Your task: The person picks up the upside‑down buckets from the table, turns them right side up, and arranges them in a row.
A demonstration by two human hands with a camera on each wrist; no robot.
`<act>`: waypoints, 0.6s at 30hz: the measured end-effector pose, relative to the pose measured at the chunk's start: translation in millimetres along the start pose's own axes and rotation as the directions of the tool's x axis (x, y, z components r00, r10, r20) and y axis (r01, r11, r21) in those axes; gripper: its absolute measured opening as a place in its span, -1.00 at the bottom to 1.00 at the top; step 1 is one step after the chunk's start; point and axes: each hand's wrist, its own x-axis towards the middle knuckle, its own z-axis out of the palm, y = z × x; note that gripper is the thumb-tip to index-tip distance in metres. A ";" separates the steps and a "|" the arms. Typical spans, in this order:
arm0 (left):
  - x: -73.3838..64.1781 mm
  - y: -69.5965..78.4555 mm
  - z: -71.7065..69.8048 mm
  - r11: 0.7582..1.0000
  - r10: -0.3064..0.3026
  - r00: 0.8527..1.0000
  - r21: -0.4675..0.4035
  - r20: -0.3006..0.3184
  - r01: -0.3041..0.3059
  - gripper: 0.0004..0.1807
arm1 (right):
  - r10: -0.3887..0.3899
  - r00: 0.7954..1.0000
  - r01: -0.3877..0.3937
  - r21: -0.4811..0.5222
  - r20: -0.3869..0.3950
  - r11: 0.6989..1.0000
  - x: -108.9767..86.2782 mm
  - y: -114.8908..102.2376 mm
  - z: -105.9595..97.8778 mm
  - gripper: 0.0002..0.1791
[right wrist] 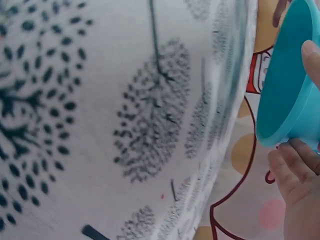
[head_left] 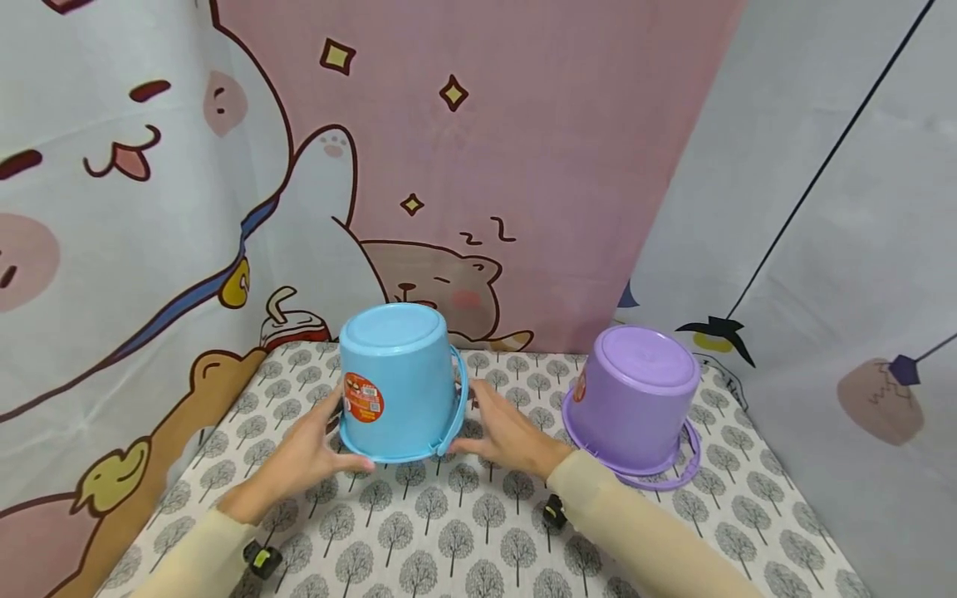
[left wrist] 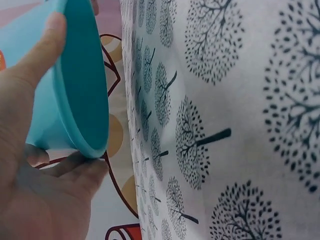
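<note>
Above a tree-print cloth [head_left: 389,573], the head view shows the person's 2 hands holding a light-blue bucket [head_left: 396,374] upside down, its base facing up. The left hand [head_left: 308,444] holds the rim on its side, thumb along the near edge; the right hand [head_left: 512,428] holds the opposite side beside the drooping blue handle [head_left: 464,394]. A round red-orange sticker [head_left: 364,398] on the wall carries pale lettering and a white patch like a barcode, all too small to read. To the right, well apart from the blue bucket, a purple bucket [head_left: 643,403] sits upside down and tilted on the cloth, its purple handle [head_left: 697,461] beside the rim; only a sliver of its reddish label [head_left: 580,385] shows, and no words can be made out. On the cartoon backdrop [head_left: 561,124], 2 marks shaped like the letter Z [head_left: 503,230] float above a sleeping bear [head_left: 449,282].

At the left wrist, the thumb lies on the blue rim with fingers at the lower edge; the hollow inside shows, and the rim is clear of the cloth. An orange edge of the sticker enters at far left, without legible text.

At the right wrist, the thumb reaches over the blue wall while fingers touch the rim from below.
</note>
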 end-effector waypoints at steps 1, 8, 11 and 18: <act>-0.3 0.7 -1.1 1.000 0.002 1.000 -0.015 0.000 -0.002 0.75 | 0.000 1.000 0.000 0.005 -0.006 1.000 -0.4 -1.1 -1.6 0.38; 1.9 6.4 -6.0 1.000 0.016 1.000 -0.001 -0.020 -0.016 0.67 | -0.049 0.998 0.048 -0.030 -0.043 0.998 -3.2 -8.1 -13.4 0.23; 1.8 12.9 -9.5 1.000 -0.027 0.999 0.013 -0.030 0.028 0.61 | -0.075 0.995 0.071 -0.065 -0.062 0.995 -3.3 -10.2 -18.6 0.15; 0.8 24.0 -14.5 0.996 -0.088 0.994 -0.036 -0.060 0.086 0.41 | -0.176 0.975 0.166 -0.081 -0.134 0.983 -4.8 -9.9 -26.7 0.06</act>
